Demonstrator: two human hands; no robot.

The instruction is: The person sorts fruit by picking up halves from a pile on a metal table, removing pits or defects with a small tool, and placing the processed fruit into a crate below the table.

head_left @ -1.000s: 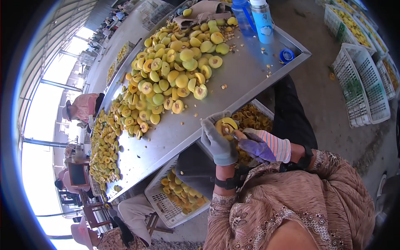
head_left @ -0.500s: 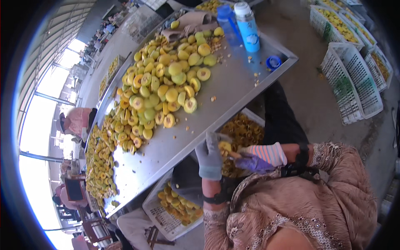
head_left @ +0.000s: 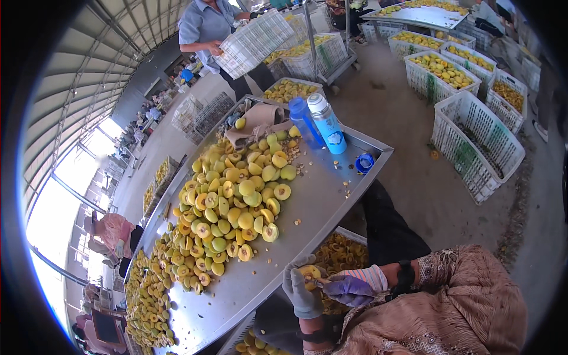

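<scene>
My left hand (head_left: 304,291), in a grey glove, is closed around a yellow stone fruit half (head_left: 310,273) by the table's near edge. My right hand (head_left: 351,289), in a purple glove with a striped cuff, is closed on a small hand tool (head_left: 325,281). The tool's tip meets the fruit; its exact shape is hidden by the fingers. Below both hands stands a crate of orange-yellow fruit pieces (head_left: 337,251). On the metal table (head_left: 296,236) lies a large heap of yellow-green fruit halves (head_left: 228,201), some with pits showing.
A blue bottle (head_left: 328,127), a second blue bottle (head_left: 303,121), a blue cap (head_left: 364,163) and a brown cloth (head_left: 255,123) sit at the table's far end. An empty white crate (head_left: 476,145) stands right, near fruit-filled crates (head_left: 441,72). A person (head_left: 210,29) carries a crate beyond.
The view has tilted up, bringing the person with the crate and more crates into sight. My hands stay together at the fruit, with the tool still against it.
</scene>
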